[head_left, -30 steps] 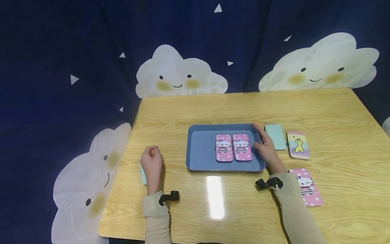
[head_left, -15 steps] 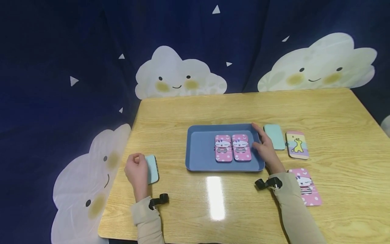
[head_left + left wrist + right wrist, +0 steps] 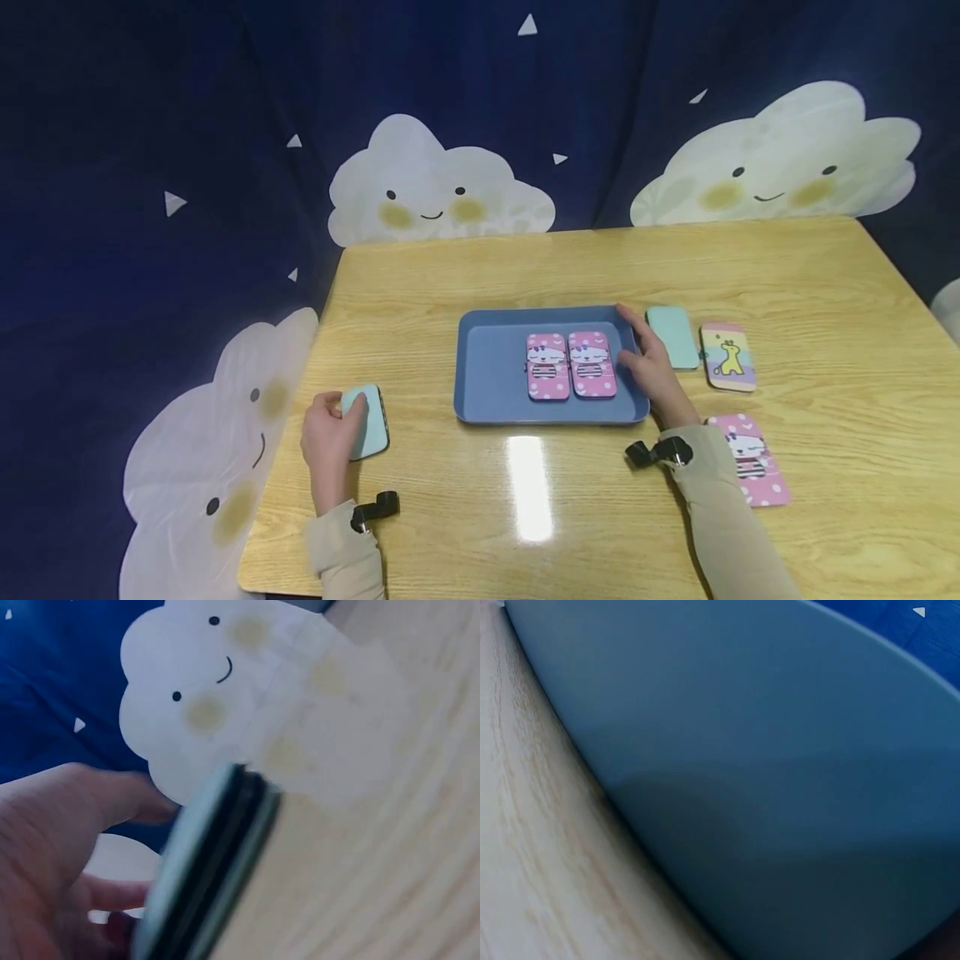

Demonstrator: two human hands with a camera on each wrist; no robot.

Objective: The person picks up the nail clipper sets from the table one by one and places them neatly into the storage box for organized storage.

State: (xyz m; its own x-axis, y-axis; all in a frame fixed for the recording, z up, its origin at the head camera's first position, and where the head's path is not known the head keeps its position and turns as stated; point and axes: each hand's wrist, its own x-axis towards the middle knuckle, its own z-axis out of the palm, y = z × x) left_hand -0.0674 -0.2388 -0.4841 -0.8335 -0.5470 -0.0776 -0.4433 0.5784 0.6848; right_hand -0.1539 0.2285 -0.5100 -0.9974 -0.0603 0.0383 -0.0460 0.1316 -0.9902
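My left hand (image 3: 327,432) is at a mint-green flat case (image 3: 372,429) with rounded corners, on the table's left side. The thumb lies over its top and the fingers reach round its far-left edge. In the left wrist view the case (image 3: 202,870) shows its dark layered side, tilted beside the thumb and fingers. My right hand (image 3: 654,371) grips the right end of a blue tray (image 3: 491,408), thumb inside the wall and a finger along the back corner. Two pink cat-print cases (image 3: 548,367) lie side by side in the tray. The tray wall (image 3: 765,750) fills most of the right wrist view.
Right of the tray lie another mint case (image 3: 672,337), a giraffe-print case (image 3: 728,357) and a pink cat-print case (image 3: 753,462), partly hidden by the right sleeve. The wooden table (image 3: 450,517) ends at the left, by a dark blue cloud-print curtain (image 3: 442,58).
My left hand has moved left from over the mint case to its left edge, and its thumb has come onto the top. The right hand stays on the tray.
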